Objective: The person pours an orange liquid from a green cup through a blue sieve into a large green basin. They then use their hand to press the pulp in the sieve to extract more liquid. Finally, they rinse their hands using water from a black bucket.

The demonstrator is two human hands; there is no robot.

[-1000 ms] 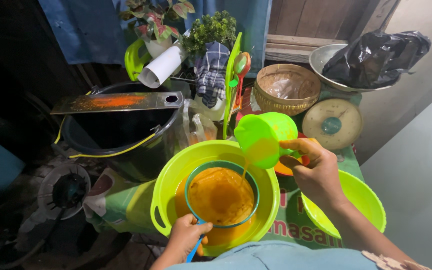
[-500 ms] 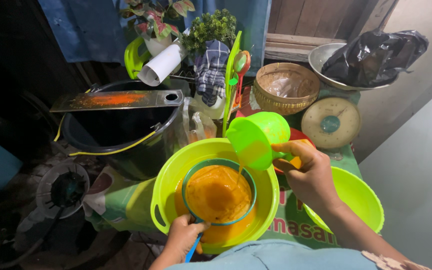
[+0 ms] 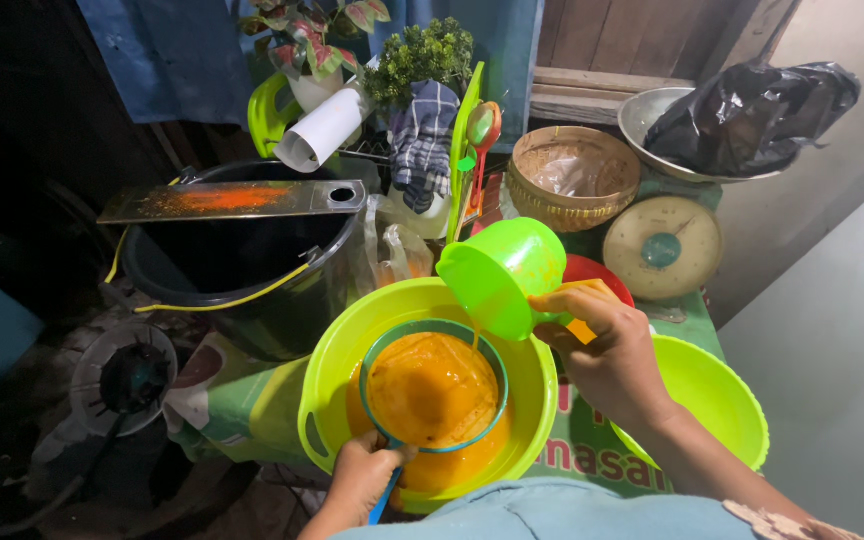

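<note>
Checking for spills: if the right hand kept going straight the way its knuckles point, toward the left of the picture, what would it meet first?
The right hand already grips the tilted green scoop; past that, the scoop's lip would probably meet the rim of the strainer in the green basin, though depth is unclear.

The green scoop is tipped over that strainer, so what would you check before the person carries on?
1. Strainer sits inside the big green basin: ok.
2. Left hand grips the strainer's blue handle: ok.
3. Green scoop in the right hand is tilted over the strainer, a thin orange stream landing inside it: ok.
4. Orange liquid fills the strainer nearly to its rim: not ok, close to overflowing.
5. Liquid left in the scoop: cannot tell.
</note>
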